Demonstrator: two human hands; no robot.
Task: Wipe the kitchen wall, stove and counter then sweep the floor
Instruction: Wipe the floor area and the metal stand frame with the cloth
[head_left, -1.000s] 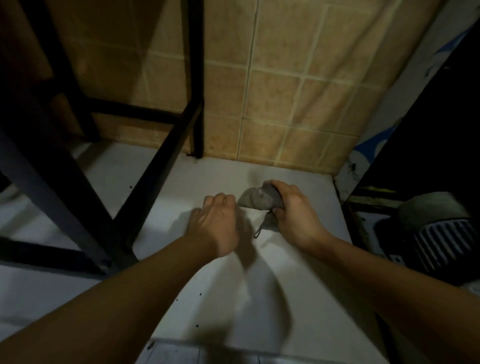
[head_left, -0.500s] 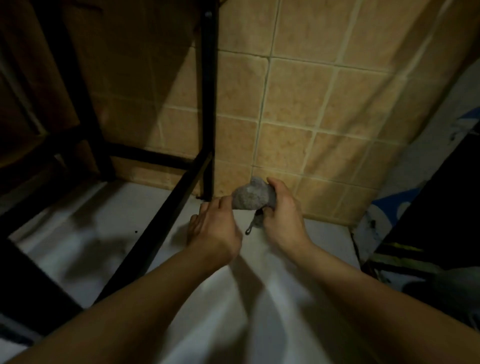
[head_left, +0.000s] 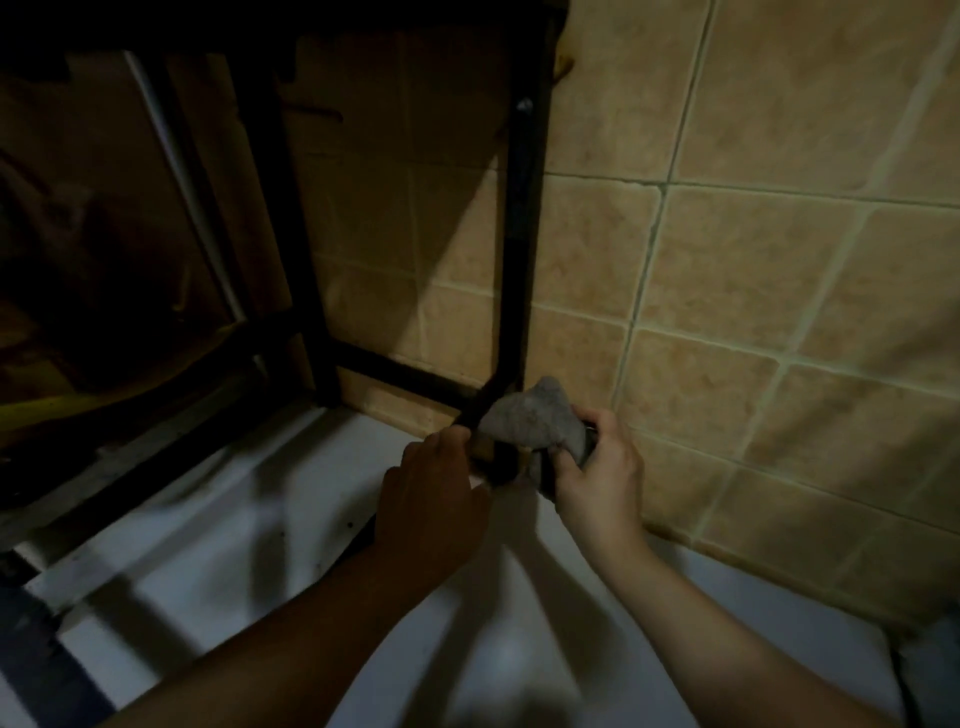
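Two hands on the rag, wall corner next

Two hands meet at the far edge of the white worktop (head_left: 493, 670), where it joins the tan tiled wall (head_left: 779, 291). Right hand (head_left: 597, 483) grips a bunched grey rag (head_left: 530, 421), fingers curled round its lower end; the rag is raised off the worktop, just in front of the lowest wall tiles. Left hand (head_left: 431, 499) reaches in from the left, fingertips at the rag's near-left edge. Lighting too dim to tell whether they pinch the cloth or only touch it.

Black metal rack (head_left: 519, 249) stands on the worktop at left; one upright meets the surface just behind the rag.

Progress, as judged: early to middle. Rag looks to be gathered or refolded for wiping, not pressed flat on any surface. Small dark specks dot the worktop near the rack. Stove and floor not in view, so their state is unknown; sweeping presumably remains.

Both forearms extend forward from the near edge, converging; right wrist cocked slightly upward.
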